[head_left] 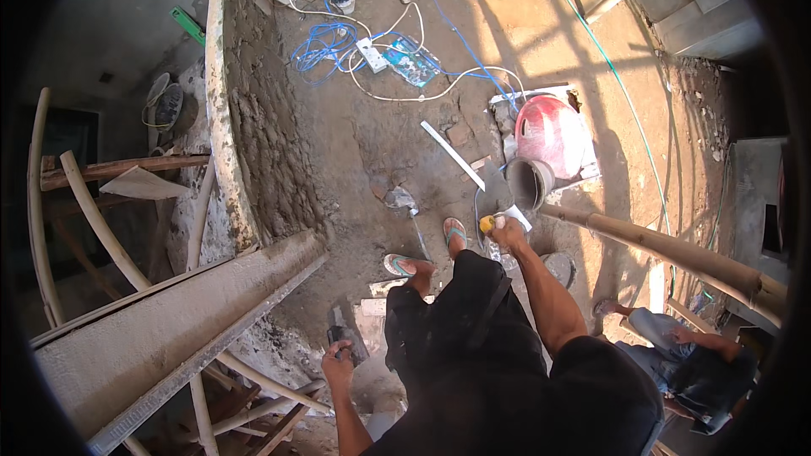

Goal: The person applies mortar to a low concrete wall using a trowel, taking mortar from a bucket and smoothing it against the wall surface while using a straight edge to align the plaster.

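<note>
My left hand [340, 361] hangs low at the lower middle, its fingers closed round the dark handle of a flat grey trowel [348, 331]. My right hand [509, 234] reaches forward, gripping a small yellow object [487, 224]; its kind is too small to make out. Right beyond that hand lies the mouth of a grey bucket [530, 184], tipped on its side. To the left, a raised wall strip [266, 118] carries rough wet mortar. A long concrete-coated beam [186, 329] with a straight metal edge meets its near end.
A red tub [551, 137] lies beyond the bucket. Blue cable coils [325, 49] and a white socket strip [370, 55] rest on the ground. A white strip [454, 156] lies ahead of my feet. Bamboo poles [676, 255] cross at right, near another person [697, 363].
</note>
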